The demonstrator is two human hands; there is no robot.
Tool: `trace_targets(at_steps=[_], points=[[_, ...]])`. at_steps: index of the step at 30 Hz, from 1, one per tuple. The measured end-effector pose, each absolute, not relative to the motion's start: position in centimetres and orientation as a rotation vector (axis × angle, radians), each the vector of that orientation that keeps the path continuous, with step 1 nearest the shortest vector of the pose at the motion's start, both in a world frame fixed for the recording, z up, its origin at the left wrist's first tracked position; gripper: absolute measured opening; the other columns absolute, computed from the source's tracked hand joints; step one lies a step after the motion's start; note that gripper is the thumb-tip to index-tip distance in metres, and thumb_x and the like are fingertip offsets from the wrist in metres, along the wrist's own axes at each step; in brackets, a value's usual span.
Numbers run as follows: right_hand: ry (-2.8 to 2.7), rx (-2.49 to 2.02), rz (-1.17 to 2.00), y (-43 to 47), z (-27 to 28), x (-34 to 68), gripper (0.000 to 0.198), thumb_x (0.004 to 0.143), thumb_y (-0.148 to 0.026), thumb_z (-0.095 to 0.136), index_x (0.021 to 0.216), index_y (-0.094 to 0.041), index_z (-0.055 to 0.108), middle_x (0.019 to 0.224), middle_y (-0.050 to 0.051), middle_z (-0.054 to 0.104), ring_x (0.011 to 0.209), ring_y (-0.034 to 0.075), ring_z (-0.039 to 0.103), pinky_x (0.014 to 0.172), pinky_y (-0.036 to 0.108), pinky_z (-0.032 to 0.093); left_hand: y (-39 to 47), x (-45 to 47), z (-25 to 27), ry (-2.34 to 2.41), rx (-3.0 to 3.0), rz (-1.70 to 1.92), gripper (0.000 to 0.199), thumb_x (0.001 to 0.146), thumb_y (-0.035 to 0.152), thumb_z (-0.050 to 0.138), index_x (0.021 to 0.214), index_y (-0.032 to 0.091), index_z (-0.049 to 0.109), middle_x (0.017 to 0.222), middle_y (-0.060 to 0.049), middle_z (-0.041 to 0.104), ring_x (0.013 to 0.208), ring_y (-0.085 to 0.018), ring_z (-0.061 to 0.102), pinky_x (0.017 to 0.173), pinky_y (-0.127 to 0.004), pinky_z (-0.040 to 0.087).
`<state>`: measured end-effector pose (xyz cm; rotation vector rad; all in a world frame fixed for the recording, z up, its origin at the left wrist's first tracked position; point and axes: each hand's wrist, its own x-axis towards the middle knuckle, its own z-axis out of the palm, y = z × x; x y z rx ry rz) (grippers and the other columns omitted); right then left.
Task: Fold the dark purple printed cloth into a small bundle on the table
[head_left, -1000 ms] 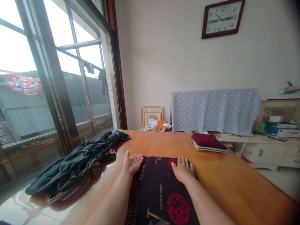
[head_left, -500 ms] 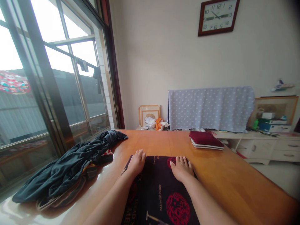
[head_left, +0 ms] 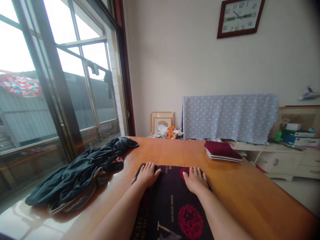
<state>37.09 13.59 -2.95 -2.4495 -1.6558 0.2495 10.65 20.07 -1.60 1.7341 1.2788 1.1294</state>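
Observation:
A black garment point(head_left: 167, 193) with red round emblems and gold lettering lies flat on the wooden table in front of me, its near end cut off by the frame. My left hand point(head_left: 149, 174) rests on its far left corner, palm down with the fingers stretched out and the thumb apart. On the far right corner lies my right hand point(head_left: 196, 180), also flat, its fingers spread and its thumb beside a red emblem. Both hands press on the cloth without gripping it.
Dark crumpled clothes point(head_left: 85, 170) lie along the table's left side. A folded maroon garment with striped edges point(head_left: 222, 151) sits at the far right of the wooden table point(head_left: 252, 193). Behind stands a cabinet point(head_left: 282, 161) partly covered by a grey dotted cloth point(head_left: 227, 116). A window is on the left.
My left thumb has moved out from the fingers, and that hand lies flatter on the cloth. The right hand stays nearly in place. The whole view has shifted slightly.

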Motion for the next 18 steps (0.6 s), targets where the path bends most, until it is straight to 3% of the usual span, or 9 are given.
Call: trace_targets(at_steps=[4, 12, 15, 18], points=[[-1.652, -2.451, 0.224, 13.6, -3.2, 37.1, 0.077, 0.098, -0.057, 0.022, 0.159, -0.01, 0.024, 0.165, 0.016, 0.022, 0.154, 0.03, 0.011, 0.121, 0.052, 0.008, 18.9, 10.0, -0.6, 1.232, 1.754, 1.21, 0.038, 0.072, 0.047, 0.081, 0.097, 0.023, 0.064, 0.149, -0.017, 0.051, 0.153, -0.03, 0.02, 0.125, -0.042, 0.0], [-1.656, -2.454, 0.157, 14.2, -4.5, 37.6, 0.078, 0.096, -0.058, 0.023, 0.158, -0.01, 0.029, 0.164, 0.017, 0.025, 0.153, 0.031, 0.014, 0.121, 0.053, 0.01, 14.2, 7.6, -1.5, 1.332, 1.692, 1.267, 0.044, 0.079, 0.058, 0.071, 0.105, 0.023, 0.065, 0.153, -0.017, 0.046, 0.154, -0.031, 0.018, 0.126, -0.045, 0.003], [-1.673, -2.43, 0.149, 14.4, -5.0, 38.0, 0.079, 0.096, -0.059, 0.021, 0.158, -0.01, 0.028, 0.164, 0.017, 0.026, 0.153, 0.032, 0.015, 0.12, 0.055, 0.012, 13.2, 6.9, -1.5, 1.535, 1.922, 0.993, 0.065, 0.084, 0.066, 0.058, 0.128, 0.018, 0.06, 0.159, -0.017, 0.037, 0.155, -0.031, 0.012, 0.126, -0.048, 0.0], [-1.694, -2.401, 0.142, 14.5, -5.3, 38.4, 0.081, 0.095, -0.06, 0.018, 0.158, -0.011, 0.028, 0.163, 0.017, 0.028, 0.153, 0.033, 0.016, 0.12, 0.057, 0.014, 12.8, 6.7, -1.0, 1.785, 2.225, 0.567, 0.087, 0.09, 0.075, 0.03, 0.149, 0.012, 0.044, 0.164, -0.017, 0.027, 0.155, -0.031, 0.011, 0.125, -0.055, -0.001]])
